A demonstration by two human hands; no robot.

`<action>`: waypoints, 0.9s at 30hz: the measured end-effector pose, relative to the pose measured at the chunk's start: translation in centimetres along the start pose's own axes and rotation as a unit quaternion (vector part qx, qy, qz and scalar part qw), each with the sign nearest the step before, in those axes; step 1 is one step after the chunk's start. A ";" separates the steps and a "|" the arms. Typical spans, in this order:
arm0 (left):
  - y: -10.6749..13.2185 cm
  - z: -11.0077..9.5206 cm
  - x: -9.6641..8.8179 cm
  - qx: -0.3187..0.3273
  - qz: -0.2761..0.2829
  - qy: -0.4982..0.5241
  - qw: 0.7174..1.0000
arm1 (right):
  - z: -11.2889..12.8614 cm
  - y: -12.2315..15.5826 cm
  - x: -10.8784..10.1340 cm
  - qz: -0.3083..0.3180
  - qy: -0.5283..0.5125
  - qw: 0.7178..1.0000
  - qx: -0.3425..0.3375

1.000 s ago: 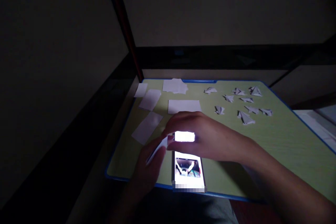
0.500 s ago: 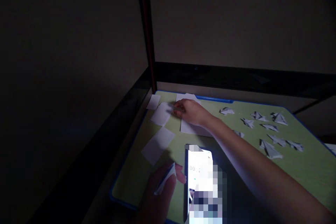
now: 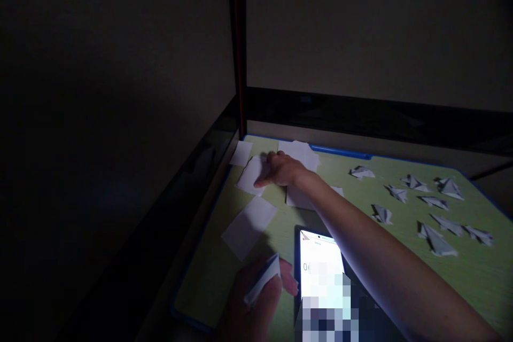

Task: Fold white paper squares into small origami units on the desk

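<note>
My left hand [image 3: 260,294] is low in the view, its thumb and fingers closed around a small piece of folded white paper [image 3: 265,280] with a pointed tip. Stretched out across the board, my right hand [image 3: 280,170] rests over the right side of a small white paper sheet [image 3: 251,175]. Its thumb and fingers are spread apart, and the thumb appears to touch the sheet. Nearer to me lies another blank paper sheet [image 3: 248,227]. Larger white paper [image 3: 298,154] lies beneath and behind my right wrist, partly hidden by it.
A lit phone [image 3: 320,262] lies in front of me, partly blurred out. Several folded paper figures [image 3: 436,238] are scattered on the right of the green, blue-edged board [image 3: 352,208]. One more paper piece [image 3: 241,153] sits at the far left corner, by dark walls.
My right hand has shifted onto the small sheet and its fingers have spread. My left hand keeps the folded paper. The view has turned slightly, moving everything rightward.
</note>
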State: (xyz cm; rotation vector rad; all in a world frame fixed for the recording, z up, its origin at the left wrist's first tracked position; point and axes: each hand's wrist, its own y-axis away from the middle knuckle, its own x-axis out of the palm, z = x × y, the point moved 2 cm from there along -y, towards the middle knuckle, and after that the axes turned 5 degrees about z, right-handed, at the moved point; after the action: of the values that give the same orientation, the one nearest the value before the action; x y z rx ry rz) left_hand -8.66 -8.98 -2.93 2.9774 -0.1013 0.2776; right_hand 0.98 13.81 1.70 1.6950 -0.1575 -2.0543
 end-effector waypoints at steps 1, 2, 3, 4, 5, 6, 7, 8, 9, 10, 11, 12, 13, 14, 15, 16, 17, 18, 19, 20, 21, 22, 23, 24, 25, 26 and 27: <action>0.0 -0.1 0.0 0.000 0.009 -0.003 1.000 | -0.1 -0.3 0.0 0.011 -0.008 1.000 0.006; 0.0 -0.1 -0.1 0.001 0.018 -0.007 1.000 | -0.1 -0.6 -0.1 0.021 -0.017 1.000 0.012; 0.0 -0.2 -0.1 0.002 0.026 -0.010 1.000 | -0.3 -0.9 -0.1 0.030 -0.026 0.999 0.017; 0.0 -0.2 -0.1 0.003 0.032 -0.013 0.999 | -0.5 -1.1 -0.1 0.036 -0.036 0.998 0.021; -0.1 -0.3 -0.2 0.004 0.038 -0.017 0.999 | -0.7 -1.2 -0.1 0.040 -0.046 0.998 0.023; -0.1 -0.4 -0.2 0.005 0.043 -0.020 0.999 | -0.9 -1.4 -0.1 0.043 -0.056 0.997 0.024; -0.1 -0.4 -0.2 0.005 0.047 -0.023 0.999 | -1.1 -1.4 -0.2 0.044 -0.068 0.996 0.021; -0.1 -0.4 -0.2 0.005 0.051 -0.027 0.998 | -1.3 -1.4 -0.2 0.046 -0.082 0.995 0.015; -0.2 -0.5 -0.2 0.005 0.054 -0.030 0.998 | -1.5 -1.4 -0.2 0.049 -0.099 0.994 0.005; -0.2 -0.5 -0.1 0.005 0.057 -0.034 0.998 | -1.6 -1.4 -0.2 0.053 -0.117 0.992 -0.008; -0.2 -0.5 -0.1 0.004 0.059 -0.037 0.998 | -1.7 -1.4 -0.2 0.057 -0.134 0.989 -0.022; -0.2 -0.5 0.0 0.002 0.060 -0.040 0.997 | -1.8 -1.5 -0.1 0.058 -0.151 0.986 -0.034; -0.2 -0.6 0.0 0.001 0.060 -0.043 0.997 | -1.9 -1.5 -0.1 0.057 -0.164 0.984 -0.044; -0.2 -0.6 0.1 0.001 0.060 -0.045 0.997 | -1.9 -1.6 0.0 0.052 -0.175 0.982 -0.049; -0.1 -0.7 0.1 0.001 0.059 -0.047 0.997 | -1.9 -1.7 0.1 0.046 -0.185 0.980 -0.051; -0.1 -0.9 0.2 0.002 0.057 -0.049 0.997 | -1.9 -1.8 0.1 0.039 -0.193 0.979 -0.050; 0.0 -1.0 0.2 0.003 0.054 -0.052 0.997 | -1.9 -1.9 0.2 0.033 -0.202 0.977 -0.050; 0.1 -1.1 0.2 0.002 0.051 -0.057 0.997 | -1.8 -2.0 0.3 0.029 -0.212 0.975 -0.050; 0.2 -1.2 0.2 -0.001 0.048 -0.062 0.997 | -1.8 -2.0 0.3 0.027 -0.223 0.973 -0.051; 0.2 -1.3 0.2 -0.004 0.047 -0.067 0.997 | -1.7 -2.0 0.4 0.028 -0.235 0.970 -0.053; 0.3 -1.4 0.2 -0.006 0.047 -0.073 0.996 | -1.6 -2.0 0.5 0.031 -0.247 0.967 -0.057; 0.3 -1.5 0.2 -0.008 0.049 -0.078 0.996 | -1.6 -2.0 0.6 0.037 -0.261 0.963 -0.062; 0.3 -1.5 0.2 -0.009 0.051 -0.082 0.995 | -1.5 -1.8 0.6 0.043 -0.275 0.958 -0.066; 0.3 -1.5 0.2 -0.008 0.053 -0.085 0.995 | -1.4 -1.7 0.6 0.050 -0.291 0.953 -0.070; 0.2 -1.4 0.1 -0.008 0.055 -0.086 0.995 | -1.4 -1.4 0.5 0.057 -0.307 0.947 -0.072; 0.2 -1.4 0.1 -0.009 0.057 -0.087 0.995 | -1.4 -1.1 0.2 0.061 -0.325 0.941 -0.074; 0.2 -1.3 0.1 -0.010 0.057 -0.086 0.995 | -1.5 -0.7 -0.3 0.064 -0.344 0.934 -0.074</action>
State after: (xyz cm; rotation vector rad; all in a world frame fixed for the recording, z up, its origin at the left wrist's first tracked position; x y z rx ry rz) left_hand -8.83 -8.96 -1.59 2.9757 -0.2920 0.0319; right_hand 2.27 14.85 1.38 0.7954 -0.3143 -2.3992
